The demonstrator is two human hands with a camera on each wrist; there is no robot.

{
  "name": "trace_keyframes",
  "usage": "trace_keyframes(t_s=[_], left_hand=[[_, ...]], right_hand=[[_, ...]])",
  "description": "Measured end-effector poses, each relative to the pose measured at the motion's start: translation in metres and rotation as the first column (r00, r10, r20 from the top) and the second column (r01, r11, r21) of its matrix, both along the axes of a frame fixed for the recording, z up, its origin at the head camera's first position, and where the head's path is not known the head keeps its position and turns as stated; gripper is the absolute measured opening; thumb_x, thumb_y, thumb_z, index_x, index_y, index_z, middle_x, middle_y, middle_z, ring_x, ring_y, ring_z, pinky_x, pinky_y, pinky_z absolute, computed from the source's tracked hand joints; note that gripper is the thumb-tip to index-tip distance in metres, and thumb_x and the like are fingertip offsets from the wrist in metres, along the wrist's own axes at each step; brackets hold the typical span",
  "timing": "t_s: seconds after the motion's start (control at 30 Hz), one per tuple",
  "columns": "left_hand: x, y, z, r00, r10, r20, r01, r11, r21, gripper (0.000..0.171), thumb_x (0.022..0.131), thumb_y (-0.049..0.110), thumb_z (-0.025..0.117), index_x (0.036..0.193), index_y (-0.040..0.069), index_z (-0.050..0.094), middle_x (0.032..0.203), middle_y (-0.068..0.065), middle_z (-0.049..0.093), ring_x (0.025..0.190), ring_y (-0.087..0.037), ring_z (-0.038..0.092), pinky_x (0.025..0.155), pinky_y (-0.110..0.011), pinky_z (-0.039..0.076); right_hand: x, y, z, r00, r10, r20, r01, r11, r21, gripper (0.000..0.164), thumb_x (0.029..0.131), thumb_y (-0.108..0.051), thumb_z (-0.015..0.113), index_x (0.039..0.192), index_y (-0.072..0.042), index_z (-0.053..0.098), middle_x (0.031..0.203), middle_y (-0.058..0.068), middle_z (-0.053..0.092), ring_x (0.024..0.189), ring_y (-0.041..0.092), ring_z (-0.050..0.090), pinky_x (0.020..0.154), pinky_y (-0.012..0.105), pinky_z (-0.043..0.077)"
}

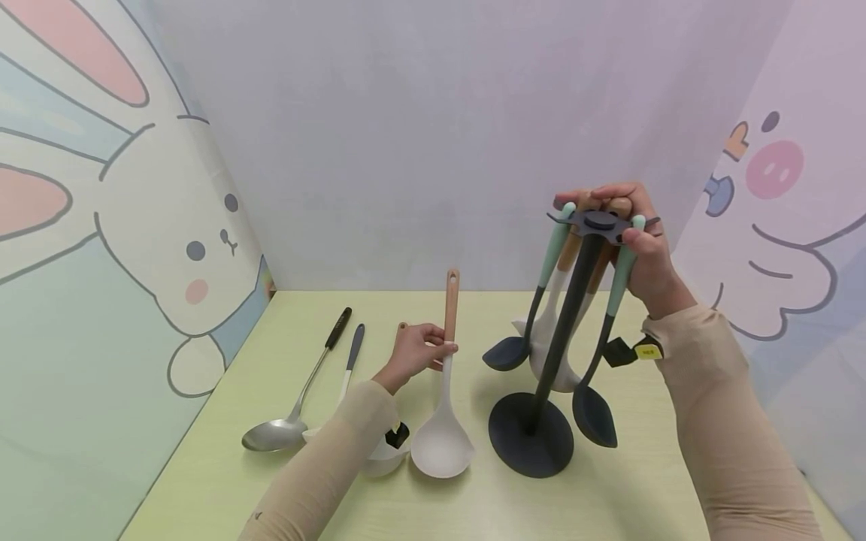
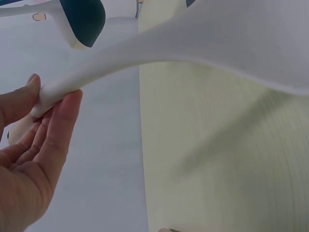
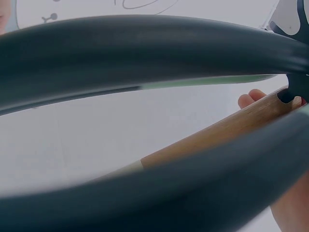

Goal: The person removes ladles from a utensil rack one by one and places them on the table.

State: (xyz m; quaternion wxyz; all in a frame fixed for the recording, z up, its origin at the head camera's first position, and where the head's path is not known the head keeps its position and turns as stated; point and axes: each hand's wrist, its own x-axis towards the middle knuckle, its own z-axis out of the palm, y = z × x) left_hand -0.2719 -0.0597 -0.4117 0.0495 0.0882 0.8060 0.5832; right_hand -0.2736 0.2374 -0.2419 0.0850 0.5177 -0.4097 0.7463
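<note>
My left hand [image 1: 417, 349] pinches a white ladle [image 1: 443, 448] with a wooden handle, thumb and fingers near where the handle meets the white shaft. The left wrist view shows that ladle [image 2: 231, 43] raised off the table. My right hand [image 1: 648, 267] grips the top of a dark utensil stand [image 1: 571, 319], which leans to the right. On its hooks hang two dark ladles with mint handles [image 1: 621, 282] and two white utensils with wooden handles, partly hidden behind the post. In the right wrist view, one wooden handle [image 3: 217, 128] meets the hook ring beside my fingertips.
Left on the pale table [image 1: 203, 481] lie a steel ladle [image 1: 274, 434] with a black handle and a utensil with a grey handle [image 1: 355, 346]. Another white ladle [image 1: 383, 464] is partly covered by my left arm. Printed cloth walls [image 1: 433, 150] enclose the table's back and sides.
</note>
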Motion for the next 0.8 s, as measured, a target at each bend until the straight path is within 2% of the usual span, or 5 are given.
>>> trace_keyframes(t_s=[0.27, 0.8], left_hand=[[-0.002, 0.001, -0.007, 1.000, 0.016, 0.010, -0.016, 1.000, 0.001, 0.021, 0.088, 0.005, 0.076, 0.102, -0.007, 0.068, 0.087, -0.012, 0.069, 0.071, -0.020, 0.071, 0.059, -0.033, 0.060], [-0.007, 0.001, -0.015, 0.998, -0.003, 0.068, 0.002, 1.000, 0.017, 0.020, 0.090, 0.005, 0.074, 0.104, -0.008, 0.067, 0.089, -0.013, 0.069, 0.072, -0.017, 0.070, 0.061, -0.034, 0.060]], right_hand=[[-0.001, 0.000, 0.000, 1.000, 0.014, -0.004, -0.014, 1.000, -0.006, 0.038, 0.087, -0.009, 0.065, 0.118, 0.010, 0.051, 0.120, 0.029, 0.062, 0.123, 0.041, 0.055, 0.104, 0.042, 0.038], [-0.003, 0.001, 0.000, 0.999, 0.039, -0.004, -0.039, 0.999, -0.006, 0.037, 0.087, -0.008, 0.066, 0.117, 0.009, 0.051, 0.118, 0.027, 0.063, 0.123, 0.040, 0.055, 0.105, 0.044, 0.036]])
